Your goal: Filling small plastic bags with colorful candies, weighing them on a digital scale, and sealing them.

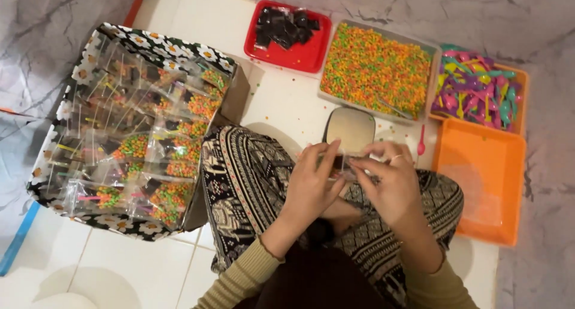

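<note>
My left hand [312,180] and my right hand [389,180] meet above my lap, both pinching a small clear plastic packet [342,163] with something dark inside. I sit cross-legged in patterned black-and-white trousers [245,183] on a white tiled floor. Just beyond my fingers lies a small shiny metal tray [350,126]. Most of the packet is hidden by my fingers.
A flower-patterned box [129,126] full of filled clear packets stands at my left. Ahead are a red tray [287,36] of dark pieces, a tray of multicoloured candy bits [374,66], an orange tray of coloured plastic spoons [476,90] and an orange tray [482,177] holding clear bags.
</note>
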